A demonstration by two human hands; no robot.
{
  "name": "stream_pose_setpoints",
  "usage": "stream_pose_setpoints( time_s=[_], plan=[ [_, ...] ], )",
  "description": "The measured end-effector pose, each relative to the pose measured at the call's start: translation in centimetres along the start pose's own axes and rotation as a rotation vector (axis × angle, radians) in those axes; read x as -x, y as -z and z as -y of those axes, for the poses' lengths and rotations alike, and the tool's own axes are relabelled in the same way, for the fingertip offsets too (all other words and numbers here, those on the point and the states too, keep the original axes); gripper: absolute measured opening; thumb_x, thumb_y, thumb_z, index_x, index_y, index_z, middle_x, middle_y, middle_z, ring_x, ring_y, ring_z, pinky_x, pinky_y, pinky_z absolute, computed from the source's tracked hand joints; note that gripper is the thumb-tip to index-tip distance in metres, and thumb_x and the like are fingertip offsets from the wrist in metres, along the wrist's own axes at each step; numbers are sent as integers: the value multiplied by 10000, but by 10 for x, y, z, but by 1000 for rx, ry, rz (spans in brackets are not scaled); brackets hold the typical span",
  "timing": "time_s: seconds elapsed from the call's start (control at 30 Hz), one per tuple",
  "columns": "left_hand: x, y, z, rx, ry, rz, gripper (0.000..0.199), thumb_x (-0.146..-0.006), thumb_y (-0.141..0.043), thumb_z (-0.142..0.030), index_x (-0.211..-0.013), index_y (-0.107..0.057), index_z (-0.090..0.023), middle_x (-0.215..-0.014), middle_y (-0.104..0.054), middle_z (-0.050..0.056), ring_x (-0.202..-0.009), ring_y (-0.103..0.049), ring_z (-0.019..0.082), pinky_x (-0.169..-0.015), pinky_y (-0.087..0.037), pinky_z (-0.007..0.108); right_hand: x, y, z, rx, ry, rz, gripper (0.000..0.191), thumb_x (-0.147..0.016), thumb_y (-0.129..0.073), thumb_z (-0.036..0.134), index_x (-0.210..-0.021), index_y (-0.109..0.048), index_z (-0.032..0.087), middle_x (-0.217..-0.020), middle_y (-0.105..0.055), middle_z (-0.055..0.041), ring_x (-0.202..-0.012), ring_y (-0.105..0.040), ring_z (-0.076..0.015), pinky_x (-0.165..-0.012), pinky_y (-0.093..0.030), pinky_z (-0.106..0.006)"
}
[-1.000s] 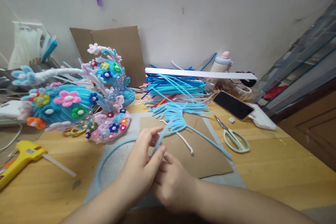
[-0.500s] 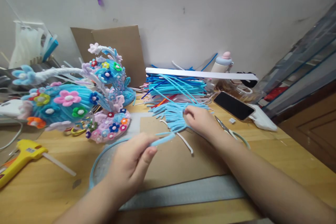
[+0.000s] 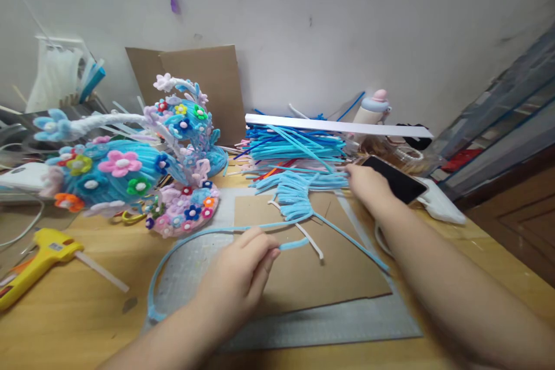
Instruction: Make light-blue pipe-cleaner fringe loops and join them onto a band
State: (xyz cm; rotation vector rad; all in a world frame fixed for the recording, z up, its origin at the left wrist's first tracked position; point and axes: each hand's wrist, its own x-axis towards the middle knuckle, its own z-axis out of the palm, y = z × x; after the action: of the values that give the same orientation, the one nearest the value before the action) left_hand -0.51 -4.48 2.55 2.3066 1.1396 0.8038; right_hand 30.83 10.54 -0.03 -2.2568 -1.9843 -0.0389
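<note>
My left hand (image 3: 249, 266) pinches a short light-blue fuzzy stem (image 3: 293, 244) above the cardboard sheet (image 3: 347, 266). At the right end of a row of light-blue stems (image 3: 332, 179) is my right hand (image 3: 366, 185), its fingers closed on something I cannot make out, beside the phone (image 3: 396, 180). Between the hands lies a fringe of folded light-blue stems (image 3: 292, 196) strung on a long blue stem (image 3: 349, 240), which curves away left in a loop. A white stem (image 3: 311, 241) lies partly under the fringe.
Fuzzy flower ornaments (image 3: 117, 170) and a yellow glue gun (image 3: 54, 251) are at the left. Behind the fringe, a white strip (image 3: 338, 124) rests on piled blue stems (image 3: 299, 144). A bottle (image 3: 373, 110) and a white packet (image 3: 444, 202) are to the right.
My right hand has moved from the fringe rightward to the end of the stem row, by the phone. My left hand has shifted slightly right and down, still with the short stem.
</note>
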Motion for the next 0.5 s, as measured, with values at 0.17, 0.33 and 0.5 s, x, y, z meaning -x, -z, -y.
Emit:
stream_pose_setpoints(
  time_s=[0.17,0.33,0.5],
  plan=[
    [0,6,-1,-8,37,-41,142,-875,-388,-195,-883,-530,-199,-797,-550,31,-701,-525,148,-620,-409,261,11,48,-47,15,-161,-82,289,-778,-455,184,-984,-657,159,-907,-644,-177,-833,-600,-276,-670,-396,-361],
    [-1,13,0,-43,105,-150,131,-872,-405,-202,-858,-535,-195,-754,-540,19,-708,-517,150,-619,-401,260,39,76,-70,-46,-209,-261,366,-834,-375,259,-1126,-575,164,-1082,-566,-205,-965,-537,-335,-728,-390,-419],
    [-2,14,-2,-50,112,-153,133,-871,-413,-210,-846,-542,-192,-740,-538,16,-692,-511,147,-613,-393,260,54,71,-66,-429,-74,-321,425,-873,-310,453,-1105,-534,176,-844,-598,-125,-717,-554,-221,-611,-398,-327]
  ],
)
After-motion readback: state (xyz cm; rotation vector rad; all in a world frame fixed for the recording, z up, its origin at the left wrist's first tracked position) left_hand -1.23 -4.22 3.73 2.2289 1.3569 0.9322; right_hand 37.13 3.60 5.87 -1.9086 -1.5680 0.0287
